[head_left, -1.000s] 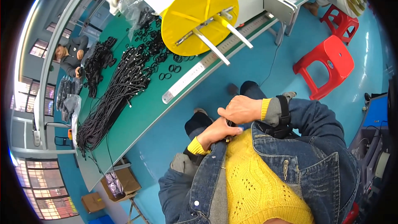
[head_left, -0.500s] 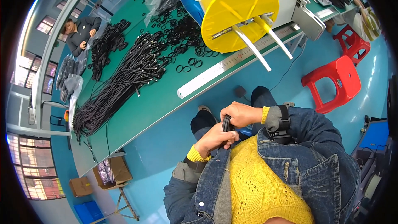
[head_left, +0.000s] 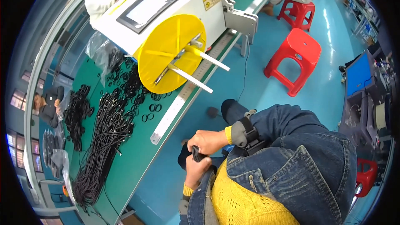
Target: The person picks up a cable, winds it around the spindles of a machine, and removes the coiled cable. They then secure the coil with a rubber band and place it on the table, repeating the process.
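Note:
A coiled black cable (head_left: 197,154) sits between my two hands in front of my body, off the table's edge. My right hand (head_left: 209,141) grips its upper part with the fingers curled over. Lower down, my left hand (head_left: 195,172) closes round the coil, its thumb pressed against it. Part of the coil is hidden by the fingers. To the left, a long bundle of black cables (head_left: 98,154) with small connector ends lies on the green table (head_left: 137,152). Small black rings (head_left: 152,108) are scattered and piled near those ends.
A white machine (head_left: 183,6) with a yellow disc (head_left: 160,58) and two protruding rods stands on the table. A steel ruler (head_left: 173,118) runs along the edge. Red stools (head_left: 306,43) stand at the right. Co-workers (head_left: 52,104) are beyond the table.
My view has turned to the right, so the table and machine sit further left and more of the floor shows. Both hands still hold the coiled cable.

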Demonstrator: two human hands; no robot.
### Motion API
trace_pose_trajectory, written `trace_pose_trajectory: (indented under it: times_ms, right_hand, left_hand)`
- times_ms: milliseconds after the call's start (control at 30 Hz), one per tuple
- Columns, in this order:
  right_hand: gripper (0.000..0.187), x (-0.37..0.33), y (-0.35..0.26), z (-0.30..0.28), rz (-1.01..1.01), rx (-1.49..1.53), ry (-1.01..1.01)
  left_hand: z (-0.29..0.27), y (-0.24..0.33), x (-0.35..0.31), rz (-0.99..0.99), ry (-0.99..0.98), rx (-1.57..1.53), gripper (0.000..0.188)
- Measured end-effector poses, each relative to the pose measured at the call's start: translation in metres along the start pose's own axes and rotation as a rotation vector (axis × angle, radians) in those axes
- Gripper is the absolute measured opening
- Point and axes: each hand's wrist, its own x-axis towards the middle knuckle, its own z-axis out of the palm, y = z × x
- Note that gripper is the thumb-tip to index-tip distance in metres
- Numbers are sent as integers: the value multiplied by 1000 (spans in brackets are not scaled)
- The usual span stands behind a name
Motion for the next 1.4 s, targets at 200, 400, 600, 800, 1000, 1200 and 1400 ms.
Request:
trace_pose_trajectory:
  times_ms: [200, 400, 600, 800, 1000, 1200, 1400]
  right_hand:
    - [25, -10, 0, -5, 135, -222, -143]
    - [14, -8, -10, -7, 156, -279, -127]
    - [22, 2, -12, -11, 99, -259, -208]
    - [22, 58, 1, -50, -118, -171, -82]
    - [11, 157, 42, -35, -78, -691, 193]
    - [14, 152, 11, -38, -81, -161, 265]
    - [16, 40, -33, -35, 208, 650, 57]
  left_hand:
    - [-6, -9, 17, -220, -177, -150, 22]
    - [2, 8, 16, -298, -114, -287, 13]
    - [7, -7, 14, -313, 65, -136, 12]
    - [-9, -17, 11, 17, 323, -389, 11]
    - [-9, -3, 1, 156, 413, -411, 12]
    - [-29, -3, -12, 321, 549, -470, 11]
    - [-13, 19, 13, 495, 581, -465, 13]
